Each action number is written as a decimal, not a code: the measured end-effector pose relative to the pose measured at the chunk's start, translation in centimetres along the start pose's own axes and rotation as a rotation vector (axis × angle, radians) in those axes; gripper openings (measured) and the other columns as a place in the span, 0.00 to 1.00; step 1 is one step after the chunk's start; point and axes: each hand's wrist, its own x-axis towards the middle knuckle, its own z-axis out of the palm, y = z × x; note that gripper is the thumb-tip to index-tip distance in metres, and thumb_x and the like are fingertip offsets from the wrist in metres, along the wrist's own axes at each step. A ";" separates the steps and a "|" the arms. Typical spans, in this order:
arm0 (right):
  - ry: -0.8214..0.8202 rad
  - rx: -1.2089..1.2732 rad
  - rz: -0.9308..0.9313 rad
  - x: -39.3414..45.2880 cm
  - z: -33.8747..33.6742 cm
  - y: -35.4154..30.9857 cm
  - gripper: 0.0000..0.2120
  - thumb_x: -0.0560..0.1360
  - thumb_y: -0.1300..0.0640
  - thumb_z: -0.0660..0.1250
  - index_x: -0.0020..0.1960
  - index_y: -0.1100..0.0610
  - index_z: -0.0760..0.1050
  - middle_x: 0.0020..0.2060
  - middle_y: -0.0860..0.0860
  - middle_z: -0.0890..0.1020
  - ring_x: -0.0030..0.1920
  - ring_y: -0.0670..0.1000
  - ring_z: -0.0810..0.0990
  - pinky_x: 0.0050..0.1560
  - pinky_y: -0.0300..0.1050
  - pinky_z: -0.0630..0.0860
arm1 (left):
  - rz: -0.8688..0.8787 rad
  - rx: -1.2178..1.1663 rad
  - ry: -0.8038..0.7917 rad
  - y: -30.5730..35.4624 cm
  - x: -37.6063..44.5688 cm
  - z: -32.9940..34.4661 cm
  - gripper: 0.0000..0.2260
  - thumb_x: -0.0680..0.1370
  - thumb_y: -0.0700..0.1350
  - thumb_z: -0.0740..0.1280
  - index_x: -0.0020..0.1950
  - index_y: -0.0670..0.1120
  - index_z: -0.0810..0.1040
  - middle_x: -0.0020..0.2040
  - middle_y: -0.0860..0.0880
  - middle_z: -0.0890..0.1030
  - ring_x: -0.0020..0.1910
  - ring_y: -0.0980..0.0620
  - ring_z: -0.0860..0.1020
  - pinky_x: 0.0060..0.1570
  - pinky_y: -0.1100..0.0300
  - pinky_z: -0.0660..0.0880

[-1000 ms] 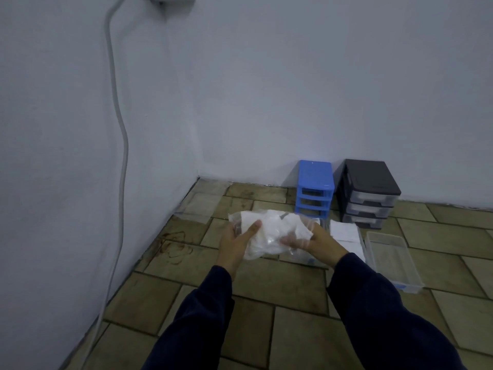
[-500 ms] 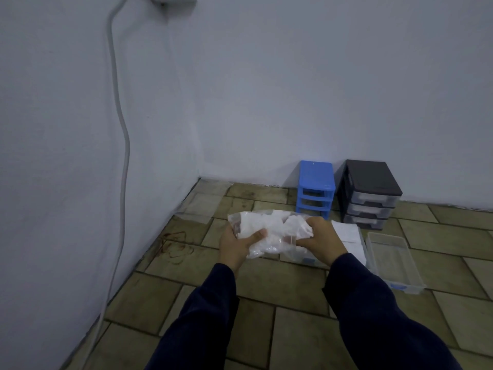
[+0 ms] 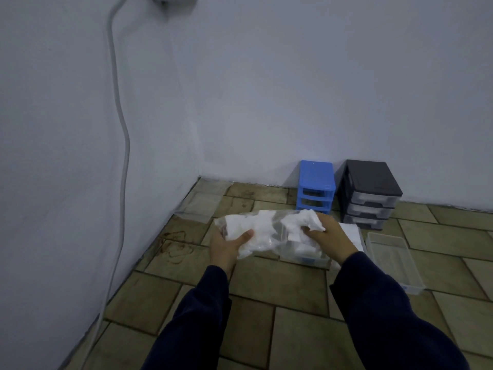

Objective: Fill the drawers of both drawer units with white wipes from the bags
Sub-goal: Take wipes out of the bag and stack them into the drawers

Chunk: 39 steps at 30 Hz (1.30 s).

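Head view: the left hand (image 3: 225,248) holds the near left end of a clear bag (image 3: 264,233) of white wipes, thumb pressed over the top and fingers curled beneath. The right hand (image 3: 326,239) grips a bunch of wipes (image 3: 306,221) at the bag's right end, fingers curled round the white mass, which sticks up above the knuckles. The bag hangs crosswise between the two hands, above the tiled floor (image 3: 293,329).

Below the bag, a clear drawer (image 3: 304,256) lies on the floor and appears to hold some white wipes. Just right of the right hand lies a white stack (image 3: 352,232), and further right an empty clear drawer (image 3: 392,260). Against the far wall stand the blue unit (image 3: 316,186) and, beside it to the right, the black unit (image 3: 372,193). Another clear bag (image 3: 205,202) lies flat near the corner. A grey cable (image 3: 122,145) runs down the left wall.
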 end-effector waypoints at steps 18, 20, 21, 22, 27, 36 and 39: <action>0.009 0.413 0.202 0.0 1.0 1.0 0.11 0.69 0.61 0.73 0.50 0.56 0.77 0.45 0.53 0.82 0.46 0.52 0.79 0.47 0.46 0.76 | 0.075 0.685 0.193 -2.2 -0.1 -0.4 0.44 0.68 0.49 0.76 0.75 0.42 0.54 0.74 0.41 0.59 0.72 0.43 0.59 0.71 0.48 0.57; -0.009 0.430 0.202 0.1 1.5 0.8 0.10 0.68 0.60 0.74 0.48 0.55 0.77 0.47 0.54 0.82 0.47 0.54 0.80 0.50 0.49 0.76 | 0.247 0.702 0.183 -1.5 -0.4 0.0 0.29 0.74 0.49 0.70 0.72 0.43 0.64 0.72 0.41 0.63 0.71 0.43 0.61 0.69 0.50 0.59; -0.020 0.435 0.205 0.2 1.8 0.8 0.11 0.68 0.61 0.74 0.50 0.56 0.77 0.48 0.56 0.82 0.49 0.55 0.80 0.51 0.50 0.77 | 0.315 0.622 0.151 -1.1 -0.6 0.3 0.20 0.77 0.48 0.67 0.67 0.44 0.70 0.69 0.42 0.68 0.68 0.44 0.65 0.66 0.52 0.64; -0.032 0.434 0.210 0.3 2.0 0.8 0.13 0.68 0.61 0.74 0.51 0.57 0.77 0.50 0.56 0.82 0.50 0.56 0.80 0.52 0.51 0.77 | 0.322 0.505 0.093 -0.6 -1.1 0.6 0.13 0.78 0.47 0.64 0.62 0.45 0.74 0.63 0.44 0.73 0.63 0.46 0.71 0.58 0.58 0.70; -0.089 0.297 0.167 0.4 3.2 0.6 0.19 0.66 0.59 0.76 0.55 0.60 0.76 0.50 0.55 0.81 0.49 0.53 0.80 0.48 0.45 0.79 | 0.205 0.196 -0.212 1.6 -2.0 2.3 0.11 0.75 0.48 0.67 0.53 0.42 0.79 0.47 0.50 0.81 0.47 0.54 0.79 0.42 0.69 0.75; -0.059 0.566 0.171 -0.2 2.5 0.5 0.09 0.70 0.64 0.71 0.50 0.59 0.77 0.44 0.53 0.82 0.45 0.50 0.80 0.38 0.36 0.77 | 0.113 0.056 0.048 2.4 -0.9 1.5 0.03 0.75 0.41 0.69 0.43 0.41 0.77 0.40 0.46 0.80 0.42 0.46 0.79 0.42 0.53 0.77; -0.052 0.626 0.141 -0.1 2.4 0.4 0.08 0.70 0.63 0.71 0.48 0.58 0.77 0.43 0.52 0.82 0.45 0.51 0.81 0.41 0.41 0.77 | 0.096 0.077 0.032 2.2 -1.1 1.2 0.07 0.74 0.40 0.70 0.50 0.39 0.80 0.45 0.44 0.82 0.46 0.46 0.80 0.45 0.54 0.78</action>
